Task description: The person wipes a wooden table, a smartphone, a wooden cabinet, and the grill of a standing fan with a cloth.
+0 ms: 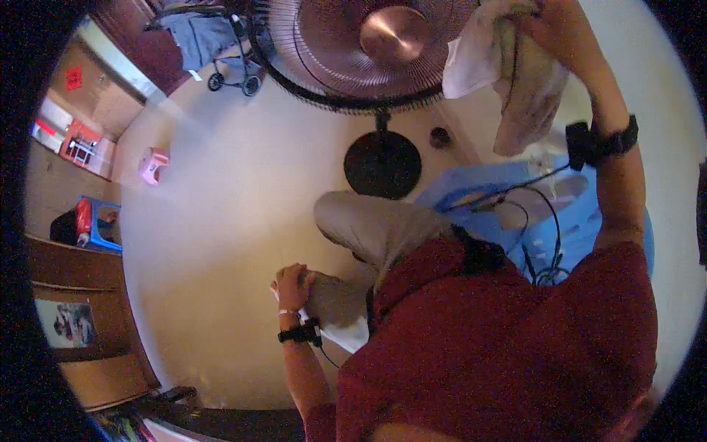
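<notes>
My right hand grips a grey-brown cloth with a whitish part, at the right edge of a standing fan's round grille. Most of the cloth hangs down below the hand; some fingers are hidden by it. The fan has a coppery centre and a round black base on the floor. My left hand lies over my bent knee in grey trousers, fingers bent over its edge. A pale sliver shows beside those fingers, too small to name. Both wrists wear black bands with cables.
A blue plastic piece of furniture stands at my right, with cables across it. Near the fan base sits a small dark round object. A stroller, a pink stool and a blue stool stand farther left, near wooden furniture.
</notes>
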Motion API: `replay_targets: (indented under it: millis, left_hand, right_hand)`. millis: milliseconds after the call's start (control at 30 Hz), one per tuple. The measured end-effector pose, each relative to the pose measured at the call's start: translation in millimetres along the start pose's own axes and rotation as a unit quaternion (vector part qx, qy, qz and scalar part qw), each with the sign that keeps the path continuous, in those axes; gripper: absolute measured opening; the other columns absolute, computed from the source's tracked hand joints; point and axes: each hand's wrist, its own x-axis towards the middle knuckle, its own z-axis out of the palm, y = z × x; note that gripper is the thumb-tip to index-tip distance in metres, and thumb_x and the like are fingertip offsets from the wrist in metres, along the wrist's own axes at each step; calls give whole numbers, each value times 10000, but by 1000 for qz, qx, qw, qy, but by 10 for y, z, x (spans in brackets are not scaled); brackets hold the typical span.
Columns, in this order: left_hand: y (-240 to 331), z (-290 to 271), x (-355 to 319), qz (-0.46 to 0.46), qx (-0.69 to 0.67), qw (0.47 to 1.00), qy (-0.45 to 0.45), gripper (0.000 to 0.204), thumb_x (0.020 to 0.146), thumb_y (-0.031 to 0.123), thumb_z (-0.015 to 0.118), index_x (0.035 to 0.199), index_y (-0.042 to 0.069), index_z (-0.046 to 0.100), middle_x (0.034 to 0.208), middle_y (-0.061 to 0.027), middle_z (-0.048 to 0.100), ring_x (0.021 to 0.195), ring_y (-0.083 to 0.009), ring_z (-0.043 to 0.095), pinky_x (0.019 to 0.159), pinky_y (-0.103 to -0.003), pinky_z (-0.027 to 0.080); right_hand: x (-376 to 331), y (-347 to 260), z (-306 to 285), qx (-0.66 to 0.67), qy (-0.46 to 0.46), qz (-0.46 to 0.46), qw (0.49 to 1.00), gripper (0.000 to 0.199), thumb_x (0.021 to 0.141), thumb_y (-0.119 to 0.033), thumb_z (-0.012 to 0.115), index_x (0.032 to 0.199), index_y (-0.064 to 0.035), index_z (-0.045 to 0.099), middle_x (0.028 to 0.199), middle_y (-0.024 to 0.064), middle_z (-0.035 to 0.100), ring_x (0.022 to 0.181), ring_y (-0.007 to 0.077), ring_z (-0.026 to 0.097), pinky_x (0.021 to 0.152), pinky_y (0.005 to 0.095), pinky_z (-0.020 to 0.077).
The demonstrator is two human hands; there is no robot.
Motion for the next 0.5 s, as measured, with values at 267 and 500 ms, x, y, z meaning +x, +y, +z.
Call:
replay_targets:
  millis: [267,500]
  left_hand:
    - [-137,-353,439,2,66,997,26,363,838,448,658,1082,180,689,1235,3,607,1240,-254,461,1008,-548,279]
    - [-568,-461,63,-31,62,997,-25,334,824,412,679,1055,170,695,1188,-17,631,1211,-254,481,1003,-543,280]
  right_hand:
    - [132,1325,-45,165,-166,190,953,195,692,44,676,881,-3,689,816,34,682,755,138,617,715,286,512]
    - [402,1516,-960,153,7,184,971,131,761,-32,632,882,-33,681,793,10,656,782,108,575,708,266,489]
